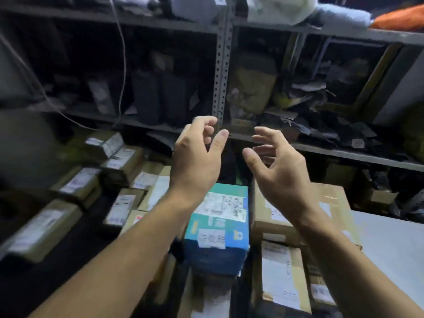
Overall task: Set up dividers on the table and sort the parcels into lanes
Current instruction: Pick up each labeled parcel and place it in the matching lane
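A blue parcel [216, 228] lay lengthwise away from the camera, brown parcels [296, 216] flanking it. Above it, left hand [195, 157] and right hand [278, 161] hovered apart, fingers loosely curled, gripping nothing. Labels were blurred; the shelving [221, 72] behind it sat in shadow.

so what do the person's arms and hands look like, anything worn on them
Nothing worn that shows. Both forearms are bare from the bottom edge of the view up to the wrists, with no sleeves or cuffs in sight. The left hand and right hand have no gloves, and no rings, watch or wristband can be seen. The fingernails look short and plain, though the picture is slightly blurred.
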